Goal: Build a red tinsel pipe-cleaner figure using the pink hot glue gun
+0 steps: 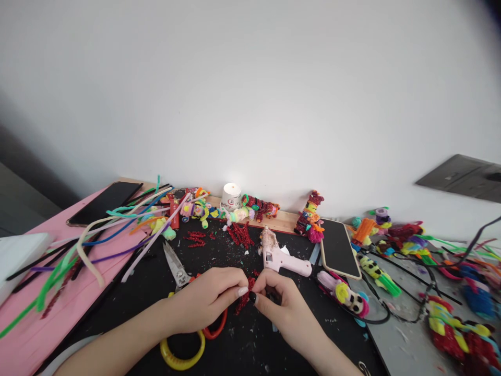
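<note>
My left hand (213,302) and my right hand (278,302) meet over the black work surface, fingertips pinched together on a small piece of red tinsel pipe cleaner (242,304). Part of that piece hides behind the fingers. Beneath my left forearm and hand lie scissors (176,266) with yellow and red handles, blades partly spread. Just beyond my right hand a pale pink glue gun (287,261) rests on its side, nozzle toward the wall. Cut red tinsel pieces (240,235) are piled past my hands, with a smaller group of red strips (195,239) to their left.
Loose pipe cleaners (94,243) spread over a pink board (29,334) at left, near a dark phone (104,202). A paper cup (231,197) and a red pipe-cleaner figure (310,216) stand by the wall. At right are another phone (340,249), a black cable (430,284) and several figures.
</note>
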